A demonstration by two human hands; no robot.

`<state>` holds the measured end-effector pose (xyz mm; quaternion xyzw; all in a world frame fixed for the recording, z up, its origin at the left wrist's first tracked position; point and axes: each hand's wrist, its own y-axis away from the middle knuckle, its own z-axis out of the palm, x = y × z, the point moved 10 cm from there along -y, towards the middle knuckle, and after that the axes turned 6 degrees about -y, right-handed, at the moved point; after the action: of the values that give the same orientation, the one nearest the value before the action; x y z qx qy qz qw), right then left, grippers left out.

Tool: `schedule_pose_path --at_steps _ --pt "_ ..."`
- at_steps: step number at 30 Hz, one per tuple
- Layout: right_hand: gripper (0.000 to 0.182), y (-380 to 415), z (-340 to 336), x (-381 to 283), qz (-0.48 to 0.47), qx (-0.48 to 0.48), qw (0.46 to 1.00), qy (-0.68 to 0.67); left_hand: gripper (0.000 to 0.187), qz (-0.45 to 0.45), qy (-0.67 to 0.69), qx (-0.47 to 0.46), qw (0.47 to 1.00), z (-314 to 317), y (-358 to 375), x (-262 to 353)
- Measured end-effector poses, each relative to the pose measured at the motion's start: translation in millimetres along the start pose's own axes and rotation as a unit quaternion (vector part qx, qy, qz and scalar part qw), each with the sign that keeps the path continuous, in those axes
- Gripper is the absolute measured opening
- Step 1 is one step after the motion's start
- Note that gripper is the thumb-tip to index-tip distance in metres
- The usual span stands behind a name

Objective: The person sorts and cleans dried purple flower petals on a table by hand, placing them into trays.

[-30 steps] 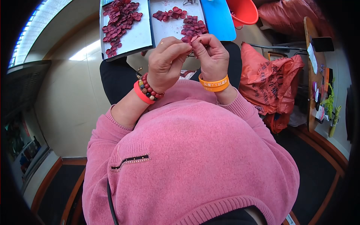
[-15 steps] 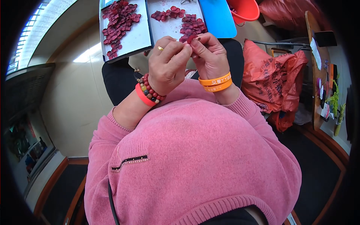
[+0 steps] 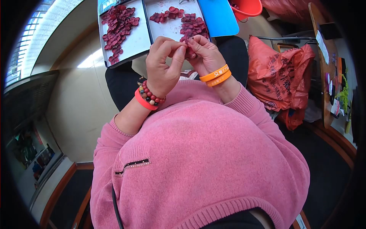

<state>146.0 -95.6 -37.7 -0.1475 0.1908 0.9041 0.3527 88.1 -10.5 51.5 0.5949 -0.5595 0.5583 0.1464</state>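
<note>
My left hand (image 3: pixel 164 63), with red beads at its wrist, has thumb and index finger pinched together; whatever lies between them is too small to make out. Close beside it, my right hand (image 3: pixel 206 57), wearing orange wristbands, pinches a dark red petal piece (image 3: pixel 189 52), partly covered by the fingers. Just beyond both hands is a white-bottomed tray (image 3: pixel 166 32) with dark red petal flowers (image 3: pixel 193 26) on it. More of these flowers (image 3: pixel 116 32) lie in a pile in the left section.
A blue panel (image 3: pixel 219 17) adjoins the tray's right side, with a red basin (image 3: pixel 247 8) beyond it. On the right sits a red plastic bag (image 3: pixel 268 72), near a wooden board (image 3: pixel 324 68). My knees are under the tray's near edge.
My left hand has turned, its thumb and index finger now forming a more open loop. Both hands have shifted slightly left, and the camera view has moved a little.
</note>
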Motion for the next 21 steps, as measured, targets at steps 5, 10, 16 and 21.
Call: schedule_pose_path --at_steps 5,10,16,21 --pt "0.006 -2.8 -4.9 -1.5 -0.025 -0.004 0.999 0.024 0.007 -0.112 0.072 0.022 0.991 1.8 0.1 -15.8" --pt "0.007 -3.3 -9.1 -2.3 -0.032 0.007 0.998 0.049 0.009 -0.088 0.011 -0.032 0.996 9.5 -0.5 -23.0" --pt "0.008 -4.2 -13.4 2.8 -0.023 0.035 0.996 0.080 0.008 -0.121 -0.012 -0.080 0.989 13.8 -4.4 -38.1" --pt "0.010 -9.5 -26.3 7.5 -0.013 0.072 0.987 0.145 0.009 -0.118 -0.038 -0.087 0.988 16.7 -5.3 -44.8"
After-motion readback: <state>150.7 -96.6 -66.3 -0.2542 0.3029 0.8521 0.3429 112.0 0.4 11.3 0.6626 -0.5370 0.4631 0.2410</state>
